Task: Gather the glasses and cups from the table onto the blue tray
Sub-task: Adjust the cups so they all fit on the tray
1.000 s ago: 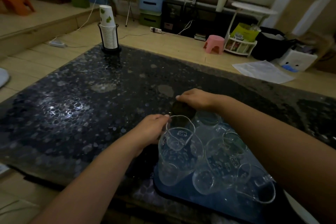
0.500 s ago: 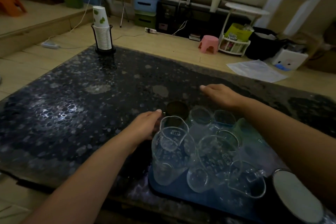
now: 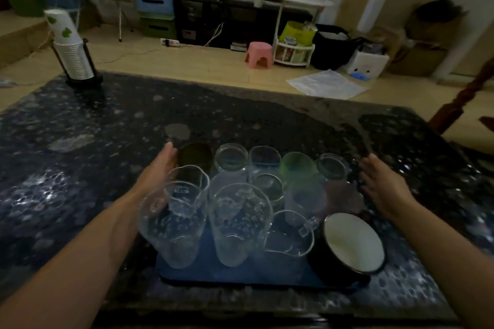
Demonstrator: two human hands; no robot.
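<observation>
At 9 o'clock of the blue tray [image 3: 240, 272], left hand [image 3: 157, 171] flat, fingers straight, touching dark cup [image 3: 195, 156], likely steadying; glasses [image 3: 238, 224] crowd tray centre; right hand [image 3: 382, 184] relaxed wide at 3 o'clock, holding nothing, probably bracketing tray

right hand [image 3: 379, 184] swung from the dark cup [image 3: 195, 155] to the tray's right side, fingers spread
</observation>
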